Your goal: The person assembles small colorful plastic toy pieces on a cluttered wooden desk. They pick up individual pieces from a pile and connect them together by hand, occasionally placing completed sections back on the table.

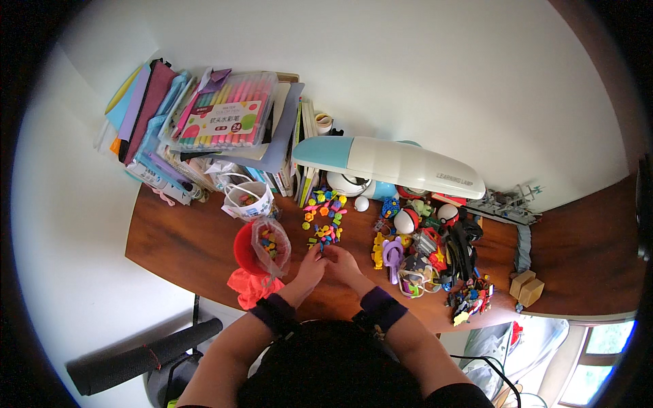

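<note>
My left hand [311,266] and my right hand [343,263] meet near the front of the desk, fingers pinched together. A dark bluish bit shows at the fingertips, too small to name. Just beyond them lies a loose pile of small bright plastic pieces [328,234], in yellow, pink, orange, blue and green. To the left, a red bucket [245,249] rests tilted beside a clear plastic bag [281,234] with more such pieces inside. Behind it stands a white paper cup-like container [239,209] with a handle, also holding small pieces.
A white-and-blue desk lamp [408,168] stretches across the back. Books and a marker case [228,112] stand at the back left. Mixed toys [422,248] crowd the right, with a purple toy [392,253] nearest. Red-pink cloth [252,287] hangs at the front edge; wooden blocks [526,289] sit far right.
</note>
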Available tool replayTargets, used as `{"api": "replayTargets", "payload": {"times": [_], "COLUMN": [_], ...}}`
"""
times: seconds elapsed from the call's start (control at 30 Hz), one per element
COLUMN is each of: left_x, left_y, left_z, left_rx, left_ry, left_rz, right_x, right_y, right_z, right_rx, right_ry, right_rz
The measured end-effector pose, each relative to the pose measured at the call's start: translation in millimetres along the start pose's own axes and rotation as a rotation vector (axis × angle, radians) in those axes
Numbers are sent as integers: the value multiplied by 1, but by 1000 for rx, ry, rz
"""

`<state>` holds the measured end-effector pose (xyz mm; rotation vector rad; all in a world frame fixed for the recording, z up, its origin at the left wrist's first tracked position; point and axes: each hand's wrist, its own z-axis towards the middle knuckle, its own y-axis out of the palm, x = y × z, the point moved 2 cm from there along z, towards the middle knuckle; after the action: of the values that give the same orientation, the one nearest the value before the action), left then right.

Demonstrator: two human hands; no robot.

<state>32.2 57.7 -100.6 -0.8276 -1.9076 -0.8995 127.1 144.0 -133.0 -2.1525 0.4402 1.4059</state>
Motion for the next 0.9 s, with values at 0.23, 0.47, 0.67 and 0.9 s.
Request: {"api": "replayTargets", "payload": {"times": [0.23, 0.47, 0.67, 0.9], "left_x": [-29, -50, -43, -30], "left_y": [-4, -9, -8, -4], "left_z": [18, 27, 22, 12], "left_rx": [98, 156, 107, 143], "left_ry": [-132, -118, -133, -271], "left_rz": [5, 54, 40, 102], "right_x": [-43, -54, -28, -18], "right_y": [1, -2, -6, -14], "right_z": [-5, -11, -13, -7], "right_rx": [27, -11, -68, -79], "right_ry": [-105, -86, 100, -7], "right_rz": [-212, -212, -240, -357]}}
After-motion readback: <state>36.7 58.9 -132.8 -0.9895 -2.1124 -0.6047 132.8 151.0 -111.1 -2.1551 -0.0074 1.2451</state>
